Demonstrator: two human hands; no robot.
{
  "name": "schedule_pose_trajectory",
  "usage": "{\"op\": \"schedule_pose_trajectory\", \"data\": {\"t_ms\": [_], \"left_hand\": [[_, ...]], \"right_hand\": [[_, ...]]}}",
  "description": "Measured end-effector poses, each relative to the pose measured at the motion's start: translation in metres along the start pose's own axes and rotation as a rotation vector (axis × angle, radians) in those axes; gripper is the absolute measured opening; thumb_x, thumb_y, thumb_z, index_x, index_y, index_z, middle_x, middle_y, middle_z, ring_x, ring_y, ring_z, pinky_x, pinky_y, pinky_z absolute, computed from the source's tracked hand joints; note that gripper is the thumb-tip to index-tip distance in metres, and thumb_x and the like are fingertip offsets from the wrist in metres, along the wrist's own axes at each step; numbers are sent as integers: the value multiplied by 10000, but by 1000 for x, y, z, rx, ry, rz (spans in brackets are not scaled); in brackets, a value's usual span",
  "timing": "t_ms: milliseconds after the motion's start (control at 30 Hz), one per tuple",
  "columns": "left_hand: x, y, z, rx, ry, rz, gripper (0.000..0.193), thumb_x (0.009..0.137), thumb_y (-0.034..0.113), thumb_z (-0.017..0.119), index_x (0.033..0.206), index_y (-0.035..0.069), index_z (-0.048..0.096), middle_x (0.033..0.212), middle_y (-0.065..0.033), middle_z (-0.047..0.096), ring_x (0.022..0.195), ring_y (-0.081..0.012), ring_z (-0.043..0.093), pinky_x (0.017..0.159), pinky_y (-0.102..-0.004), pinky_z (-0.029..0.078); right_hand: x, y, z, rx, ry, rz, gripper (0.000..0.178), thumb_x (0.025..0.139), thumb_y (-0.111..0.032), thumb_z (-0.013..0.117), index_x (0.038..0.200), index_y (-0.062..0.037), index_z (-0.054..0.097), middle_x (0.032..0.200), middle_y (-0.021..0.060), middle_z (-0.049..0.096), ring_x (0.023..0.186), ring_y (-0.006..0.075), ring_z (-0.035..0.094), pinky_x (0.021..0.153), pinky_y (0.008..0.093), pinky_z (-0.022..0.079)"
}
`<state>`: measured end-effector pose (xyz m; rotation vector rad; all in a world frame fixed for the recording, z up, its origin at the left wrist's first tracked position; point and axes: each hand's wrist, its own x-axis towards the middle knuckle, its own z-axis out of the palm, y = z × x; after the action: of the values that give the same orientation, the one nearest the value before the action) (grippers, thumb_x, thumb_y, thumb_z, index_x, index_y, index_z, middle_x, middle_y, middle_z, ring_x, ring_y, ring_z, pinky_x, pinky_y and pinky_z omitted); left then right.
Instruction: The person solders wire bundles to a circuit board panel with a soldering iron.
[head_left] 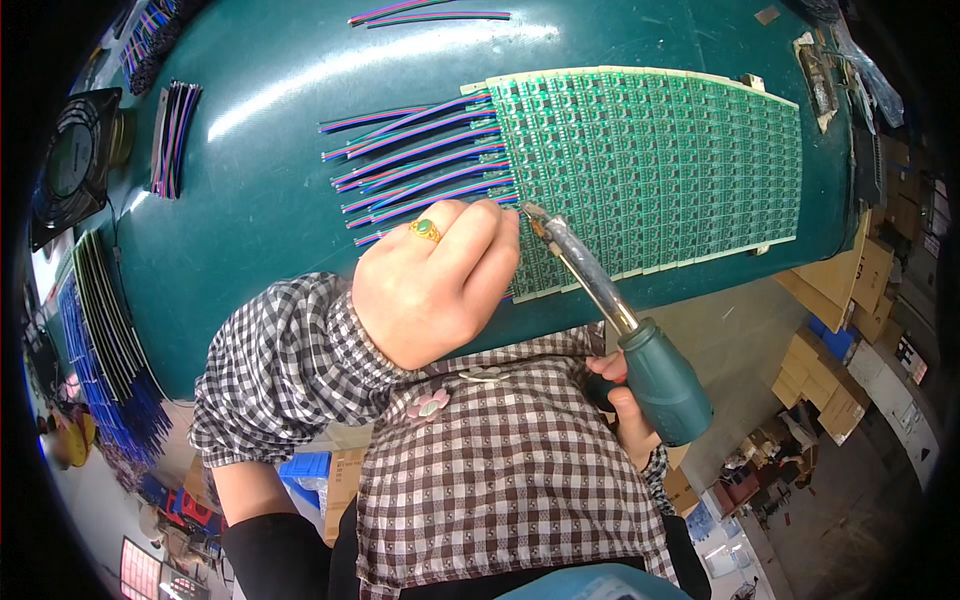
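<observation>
A large panel of green circuit boards (660,170) lies on the green table. Short multi-coloured ribbon wires (420,152) fan out leftward from its left edge in a row. My left hand (430,285), with a ring on one finger, is closed in a pinch at that edge, on a ribbon wire mostly hidden under the fingers. In my right hand (630,418) is a soldering iron (665,380), gripped by its dark green handle. Its metal tip is at the panel's left edge, right beside my left fingertips.
A bundle of ribbon wires (175,140) and a black fan (75,165) are at the left. Blue and black wires (110,350) hang over the table's left edge. Loose wires (440,17) lie at the far side. Cardboard boxes (825,375) stand beyond the table at the right.
</observation>
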<state>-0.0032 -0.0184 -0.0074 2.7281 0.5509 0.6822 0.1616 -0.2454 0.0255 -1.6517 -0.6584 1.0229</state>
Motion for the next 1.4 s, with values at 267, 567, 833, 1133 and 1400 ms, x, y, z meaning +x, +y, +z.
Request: {"op": "schedule_pose_trajectory", "data": {"t_ms": [267,567,833,1133,1400], "left_hand": [[1,1,0,-2,10,-8,311,694,109,645,987,6,652,929,-51,570,782,-154,594,618,-258,494],[1,1,0,-3,13,-14,293,704,95,647,982,4,655,921,-49,569,781,-154,596,617,-259,495],[0,1,1,5,14,-8,279,707,93,643,972,5,651,900,-49,558,763,-155,587,596,-261,486],[2,0,1,14,27,14,296,691,99,637,970,1,647,899,-59,562,751,-164,590,612,-263,494],[1,1,1,16,29,11,294,689,102,635,966,4,647,911,-59,570,758,-162,593,616,-264,496]], "right_hand": [[0,0,-3,-80,-36,-4,512,769,-111,833,1151,63,541,985,156,690,946,239,685,880,380,551],[-3,1,-1,12,-9,-85,580,815,-167,798,1228,76,472,1014,172,673,976,262,673,889,410,553],[-4,-7,4,16,43,42,603,827,-177,785,1257,69,441,1097,213,659,1014,267,666,899,379,542],[-1,-7,8,-45,45,-41,533,883,-291,699,1165,125,521,956,156,595,886,270,625,822,436,570],[-1,2,-1,61,-26,-36,556,789,-61,804,1227,56,483,1001,161,670,961,249,672,900,417,547]]}}
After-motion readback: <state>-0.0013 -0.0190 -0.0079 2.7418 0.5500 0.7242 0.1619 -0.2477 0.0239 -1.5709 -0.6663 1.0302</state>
